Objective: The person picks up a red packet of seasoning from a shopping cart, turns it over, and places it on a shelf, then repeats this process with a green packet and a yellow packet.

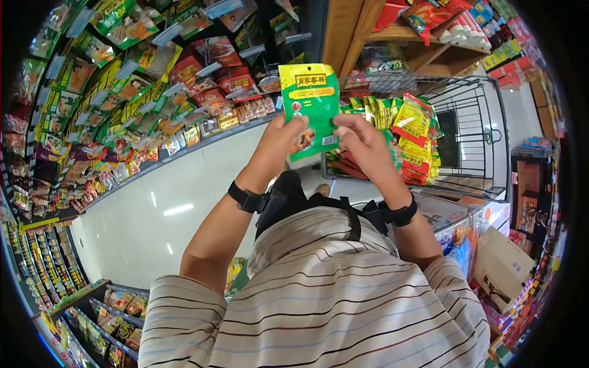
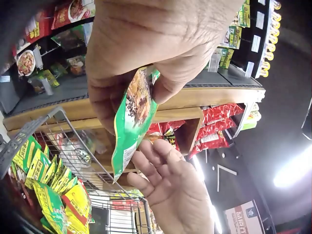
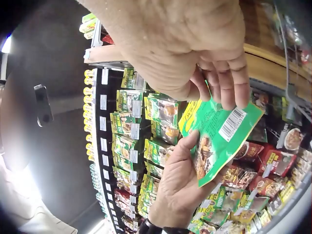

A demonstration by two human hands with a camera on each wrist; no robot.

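Observation:
A green and yellow seasoning packet (image 1: 313,98) is held up in front of the body, its back with a barcode facing the wearer. My left hand (image 1: 276,144) grips its lower left side, thumb across the printed face and the other fingers behind it. Close at the packet's right edge is my right hand (image 1: 368,147), its fingers loosely bent. In the right wrist view, the fingertips of the right hand (image 3: 195,53) overlap the packet near the barcode (image 3: 233,123). The left wrist view shows the right palm (image 2: 178,195) turned up beside the packet (image 2: 131,136).
A wire shopping cart (image 1: 497,129) stands at the front right, with several yellow, green and red packets (image 1: 414,132) piled inside. Shelves of hanging packets (image 1: 123,86) line the left. A wooden shelf (image 1: 343,37) with red bags rises behind the cart. Pale floor tiles (image 1: 178,190) lie left.

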